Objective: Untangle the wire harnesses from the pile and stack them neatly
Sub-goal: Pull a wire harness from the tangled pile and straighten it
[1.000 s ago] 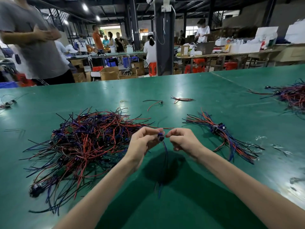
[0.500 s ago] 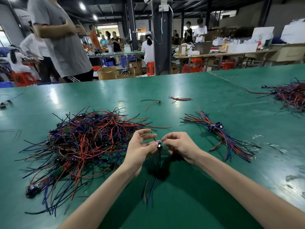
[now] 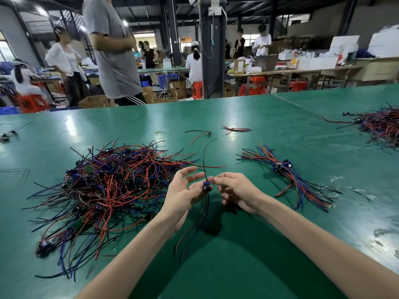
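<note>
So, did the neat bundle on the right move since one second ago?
No. The neat bundle lies as before, between the tangled pile and the clear scraps.
</note>
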A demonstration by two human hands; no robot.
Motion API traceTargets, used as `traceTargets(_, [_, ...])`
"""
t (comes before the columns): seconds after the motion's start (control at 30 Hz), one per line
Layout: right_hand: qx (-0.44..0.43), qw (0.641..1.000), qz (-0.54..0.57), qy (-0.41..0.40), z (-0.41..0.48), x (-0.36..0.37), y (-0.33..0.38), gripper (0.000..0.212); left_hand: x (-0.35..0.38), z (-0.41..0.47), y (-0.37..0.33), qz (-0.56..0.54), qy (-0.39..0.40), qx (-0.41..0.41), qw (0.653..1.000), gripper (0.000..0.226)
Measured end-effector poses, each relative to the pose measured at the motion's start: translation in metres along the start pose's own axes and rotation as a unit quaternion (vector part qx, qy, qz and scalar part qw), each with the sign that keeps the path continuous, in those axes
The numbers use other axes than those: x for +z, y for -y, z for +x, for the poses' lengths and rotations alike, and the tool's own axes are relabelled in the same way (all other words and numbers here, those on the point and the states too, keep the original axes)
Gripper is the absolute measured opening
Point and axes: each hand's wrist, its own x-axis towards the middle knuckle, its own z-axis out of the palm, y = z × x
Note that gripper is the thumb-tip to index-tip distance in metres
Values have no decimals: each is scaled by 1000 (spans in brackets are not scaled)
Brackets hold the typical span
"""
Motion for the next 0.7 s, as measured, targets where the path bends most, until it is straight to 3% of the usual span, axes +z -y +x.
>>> traceTargets(0.13, [24, 993, -39, 104, -7, 2, 4, 22, -1, 2, -2, -6, -19, 36, 999, 40])
traceTargets(0.3, [-10, 991, -83, 102, -8, 5, 9, 5, -1, 4, -3, 18, -65, 62, 996, 39])
traceTargets(0.5, [25, 999, -36, 15, 19, -13, 44, 14, -1, 10, 8, 36, -67, -1, 997, 33])
traceTargets(0.6, [54, 992, 100, -61, 63, -27, 74, 21, -2, 12, 12, 76, -55, -18, 995, 28])
traceTargets(0.7, [32, 954, 271, -121, 108, -36, 89, 16, -7, 11, 17, 102, -60, -22, 993, 24])
